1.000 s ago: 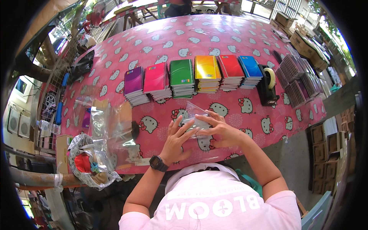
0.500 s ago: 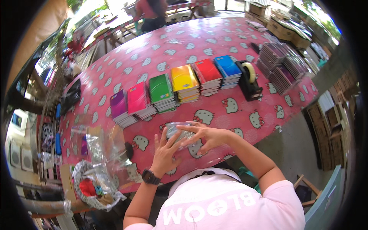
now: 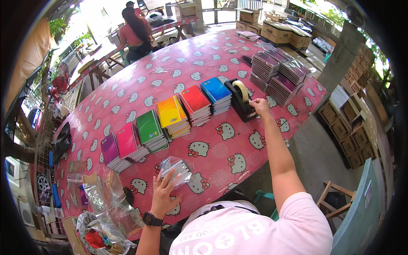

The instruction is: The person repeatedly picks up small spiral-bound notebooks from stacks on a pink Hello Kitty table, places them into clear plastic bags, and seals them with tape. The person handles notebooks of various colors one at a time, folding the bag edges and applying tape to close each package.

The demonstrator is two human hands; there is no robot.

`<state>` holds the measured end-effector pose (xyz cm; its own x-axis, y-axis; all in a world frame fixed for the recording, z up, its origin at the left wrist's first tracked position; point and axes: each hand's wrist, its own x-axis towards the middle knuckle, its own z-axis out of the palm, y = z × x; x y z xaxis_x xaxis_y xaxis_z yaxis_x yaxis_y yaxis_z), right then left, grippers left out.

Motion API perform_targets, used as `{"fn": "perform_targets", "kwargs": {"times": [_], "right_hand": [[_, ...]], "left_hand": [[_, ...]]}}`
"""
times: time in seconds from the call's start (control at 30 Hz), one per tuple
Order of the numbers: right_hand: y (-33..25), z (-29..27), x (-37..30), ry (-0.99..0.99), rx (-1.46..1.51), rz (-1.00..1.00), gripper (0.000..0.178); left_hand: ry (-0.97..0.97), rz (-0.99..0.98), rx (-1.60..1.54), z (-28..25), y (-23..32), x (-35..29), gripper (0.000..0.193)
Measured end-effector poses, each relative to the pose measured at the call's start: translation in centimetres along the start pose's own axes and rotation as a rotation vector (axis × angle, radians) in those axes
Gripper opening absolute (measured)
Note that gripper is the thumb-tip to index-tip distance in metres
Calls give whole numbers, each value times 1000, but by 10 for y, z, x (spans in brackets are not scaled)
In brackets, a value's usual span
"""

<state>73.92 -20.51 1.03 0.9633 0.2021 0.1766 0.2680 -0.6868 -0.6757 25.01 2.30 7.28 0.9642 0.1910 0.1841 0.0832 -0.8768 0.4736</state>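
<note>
My left hand (image 3: 163, 193) rests with fingers spread on the edge of a small stack of spiral notebooks in clear plastic (image 3: 177, 170), lying on the table. Its thumb stands apart from the stack. Stretched out to the right, my right hand (image 3: 260, 106) pinches the end of the tape at the front of a black tape dispenser (image 3: 243, 106); the strip itself is hard to make out. Beyond my left hand runs a row of spiral notebook stacks: purple (image 3: 111, 148), pink (image 3: 130, 139), green (image 3: 148, 126), yellow (image 3: 171, 112), red (image 3: 194, 99) and blue (image 3: 215, 90).
Wrapped purple notebook bundles (image 3: 276, 70) are piled beyond the dispenser on the pink patterned table (image 3: 225, 148). Clear plastic bags (image 3: 100, 193) and a lined bin (image 3: 91, 238) are at left. Cardboard boxes (image 3: 348, 136) stand at right. A person (image 3: 135, 36) sits far off.
My right hand has left the wrapped notebooks and reached right to the tape dispenser. My left hand stays on the wrapped stack. The whole view has shifted.
</note>
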Motion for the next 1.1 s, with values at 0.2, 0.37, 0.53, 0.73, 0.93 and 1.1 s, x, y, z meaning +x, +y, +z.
{"fn": "perform_targets", "kwargs": {"times": [0.2,0.37,0.53,0.73,0.93,1.1], "right_hand": [[17,-20,-51,-218,685,277,14],[-45,14,-91,-798,784,482,15],[-200,10,-173,-1267,501,-151,21],[-276,32,-220,-1293,25,-564,33],[-286,24,-233,-852,-735,-817,65],[-209,-4,-189,-1020,-21,-567,32]], "left_hand": [[23,-20,8,-2,-1,-6,74],[20,-6,16,0,-5,-7,77],[-53,-16,106,-9,0,-7,82],[-96,-3,145,-15,-2,-8,83],[-83,31,173,-17,0,-9,85],[235,-6,72,5,-17,-20,84]]}}
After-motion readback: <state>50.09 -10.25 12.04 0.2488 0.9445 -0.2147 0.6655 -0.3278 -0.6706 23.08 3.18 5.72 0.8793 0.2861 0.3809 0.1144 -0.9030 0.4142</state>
